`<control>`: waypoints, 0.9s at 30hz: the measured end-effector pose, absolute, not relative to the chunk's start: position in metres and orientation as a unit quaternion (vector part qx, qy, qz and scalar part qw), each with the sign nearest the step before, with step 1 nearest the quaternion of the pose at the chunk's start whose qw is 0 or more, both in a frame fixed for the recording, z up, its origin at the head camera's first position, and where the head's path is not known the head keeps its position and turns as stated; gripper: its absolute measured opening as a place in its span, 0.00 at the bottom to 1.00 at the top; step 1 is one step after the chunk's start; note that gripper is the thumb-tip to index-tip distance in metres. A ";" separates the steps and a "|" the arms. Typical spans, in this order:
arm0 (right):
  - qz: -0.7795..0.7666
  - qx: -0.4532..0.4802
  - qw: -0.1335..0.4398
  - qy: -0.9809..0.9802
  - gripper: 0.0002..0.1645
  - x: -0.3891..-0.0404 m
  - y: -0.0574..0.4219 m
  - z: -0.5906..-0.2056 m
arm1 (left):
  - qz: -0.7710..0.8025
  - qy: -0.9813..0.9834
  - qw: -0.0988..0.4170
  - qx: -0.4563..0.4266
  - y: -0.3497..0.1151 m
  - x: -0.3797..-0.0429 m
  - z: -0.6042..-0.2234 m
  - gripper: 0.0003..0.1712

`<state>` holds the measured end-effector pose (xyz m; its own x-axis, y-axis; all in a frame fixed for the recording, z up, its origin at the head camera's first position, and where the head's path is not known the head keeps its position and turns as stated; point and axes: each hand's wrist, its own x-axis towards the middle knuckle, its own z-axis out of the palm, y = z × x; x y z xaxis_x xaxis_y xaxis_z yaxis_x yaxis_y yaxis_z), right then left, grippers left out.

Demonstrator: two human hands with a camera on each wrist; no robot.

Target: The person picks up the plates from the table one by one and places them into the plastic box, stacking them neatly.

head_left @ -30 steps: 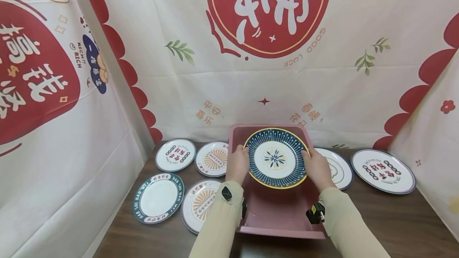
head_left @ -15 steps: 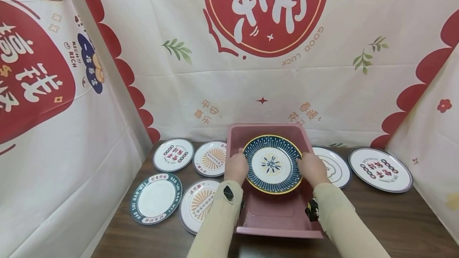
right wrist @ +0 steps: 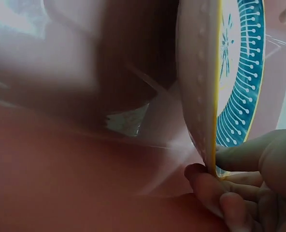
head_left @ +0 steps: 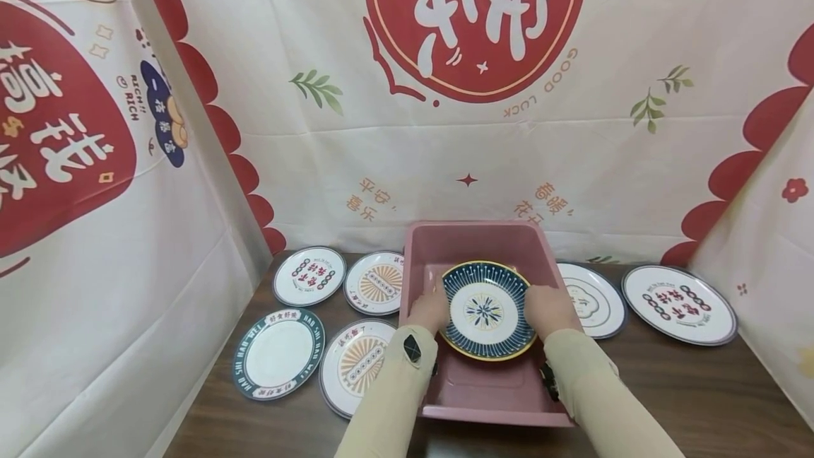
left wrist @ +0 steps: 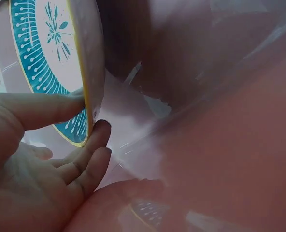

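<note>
A blue-and-white plate (head_left: 486, 310) with a yellow rim is held level inside a pink plastic bin (head_left: 496, 401). My left hand (head_left: 430, 311) pinches its left edge, thumb on the upper face and fingers beneath, as the left wrist view shows. On the opposite edge my right hand (head_left: 550, 308) pinches the rim the same way. In the right wrist view the plate's pale underside (right wrist: 197, 72) shows above the bin's glossy floor, with a gap between them. Both hands are down between the bin's side walls.
Left of the bin lie several plates, among them a green-rimmed plate (head_left: 280, 353) and a sunburst plate (head_left: 357, 366). To its right are a cloud-pattern plate (head_left: 588, 300) and a red-lettered plate (head_left: 679, 304). A printed cloth (head_left: 407, 147) hangs behind the wooden table (head_left: 674, 387).
Both hands have lowered the blue-and-white plate deeper into the bin, and it appears nearer the bin's front. The other plates and the bin stay where they were.
</note>
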<state>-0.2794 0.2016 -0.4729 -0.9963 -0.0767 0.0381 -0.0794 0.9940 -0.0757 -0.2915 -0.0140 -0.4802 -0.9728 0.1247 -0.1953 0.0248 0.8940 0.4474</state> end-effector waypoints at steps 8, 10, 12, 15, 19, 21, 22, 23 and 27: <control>0.037 0.009 -0.038 -0.999 0.13 -0.282 0.199 -0.477 | 0.208 0.970 0.111 0.060 -0.015 -0.292 -0.484 0.34; 0.040 0.000 -0.052 -0.998 0.13 -0.283 0.198 -0.478 | 0.204 0.971 0.113 0.063 -0.016 -0.292 -0.485 0.34; 0.040 -0.005 -0.059 -0.997 0.12 -0.283 0.196 -0.480 | 0.206 0.970 0.116 0.061 -0.016 -0.291 -0.485 0.33; 0.039 -0.009 -0.058 -0.998 0.12 -0.282 0.196 -0.481 | 0.206 0.970 0.116 0.063 -0.016 -0.291 -0.485 0.33; 0.034 -0.004 -0.055 -0.998 0.12 -0.282 0.196 -0.481 | 0.202 0.971 0.111 0.068 -0.016 -0.291 -0.484 0.34; 0.034 -0.003 -0.057 -0.998 0.12 -0.283 0.196 -0.480 | 0.200 0.971 0.112 0.070 -0.017 -0.291 -0.484 0.34; 0.034 -0.003 -0.058 -0.998 0.12 -0.283 0.196 -0.480 | 0.195 0.972 0.112 0.073 -0.017 -0.291 -0.484 0.33; 0.035 -0.003 -0.060 -0.998 0.12 -0.283 0.196 -0.481 | 0.189 0.973 0.112 0.077 -0.017 -0.291 -0.485 0.32; 0.032 -0.002 -0.065 -0.997 0.12 -0.284 0.197 -0.482 | 0.161 0.976 0.114 0.090 -0.017 -0.292 -0.489 0.29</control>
